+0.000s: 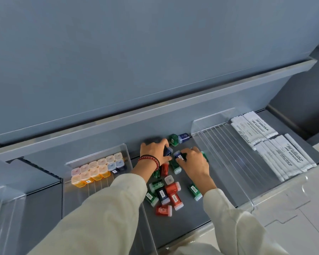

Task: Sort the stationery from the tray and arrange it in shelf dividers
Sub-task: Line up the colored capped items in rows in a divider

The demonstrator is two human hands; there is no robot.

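Small red, green and dark blue stationery boxes [170,189] lie scattered on the grey shelf [182,223] between two clear dividers. My left hand [155,150] grips a dark blue box [168,151] at the back of the pile. Beside it, my right hand [193,161] closes on another dark blue box [179,155]. A green box [173,139] and a blue box [183,138] stand upright against the back wall. The left clear divider [99,183] holds rows of orange boxes [92,174] and two blue ones [116,165].
The right clear divider [228,153] has thin ribs, with white marker pens [269,144] stacked beyond it. An upper shelf ledge [155,107] overhangs the back. Another clear panel [6,208] stands at the far left. White floor shows at the lower right.
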